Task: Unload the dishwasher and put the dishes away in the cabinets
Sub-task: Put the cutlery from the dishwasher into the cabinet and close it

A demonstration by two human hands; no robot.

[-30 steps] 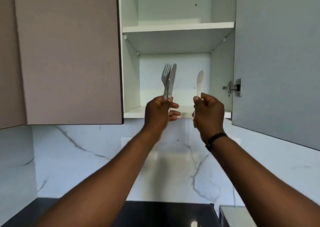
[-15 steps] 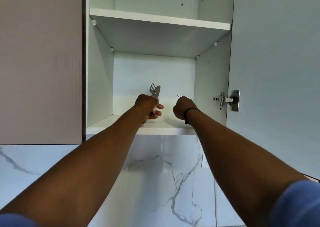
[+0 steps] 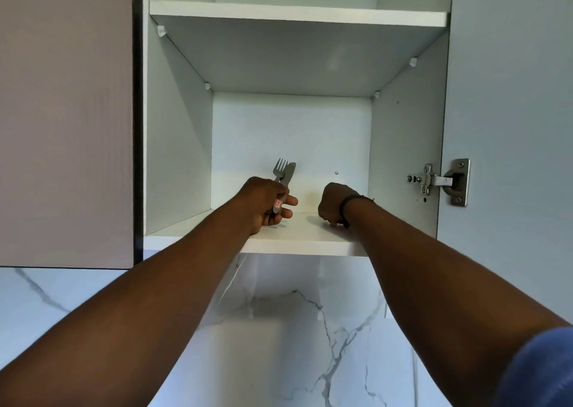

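Fork point(image 3: 280, 168) and knife point(image 3: 290, 172) stand upright together in the left hand point(image 3: 263, 202), their tips just in front of the cabinet's white back wall. The fingers point(image 3: 286, 202) of that hand are curled round both handles, and a small red-and-white sticker point(image 3: 278, 202) shows on one handle between them. The hand hovers over the lower shelf point(image 3: 297, 245) of the open wall cabinet, just above its board. The right hand point(image 3: 331, 203) is beside it on the same shelf, knuckles up and fist-like, with its underside touching the board; from here I cannot tell whether its fingers are wrapped round anything. A dark band point(image 3: 348, 203) circles that wrist. Overhead is an upper shelf point(image 3: 297, 14). The cabinet door point(image 3: 508, 127) is swung open on the right, its metal hinge point(image 3: 440, 180) showing. A closed brownish door point(image 3: 65, 118) sits to the left, and marble-veined wall point(image 3: 310, 329) runs below
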